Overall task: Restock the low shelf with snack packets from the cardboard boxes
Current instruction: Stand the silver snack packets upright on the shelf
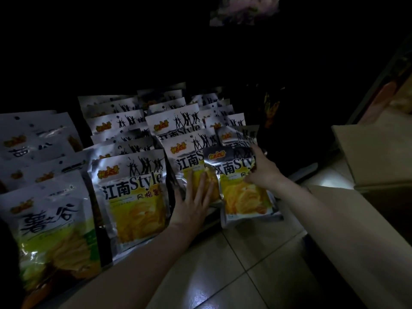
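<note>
At frame centre, the left hand presses flat, fingers straight, on a shelved packet, while the right hand grips the front packet leaning at the shelf edge, a cardboard box at right.

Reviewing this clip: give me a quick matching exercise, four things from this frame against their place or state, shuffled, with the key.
Things:
1. left hand
2. right hand
3. green-printed packet
4. cardboard box

Place or state:
A. front of the far-left row
B. fingers straight, pressing flat on a packet front
C. on the floor at the right
D. gripping the front yellow packet by its right edge

Pairs: 1-B, 2-D, 3-A, 4-C
</note>
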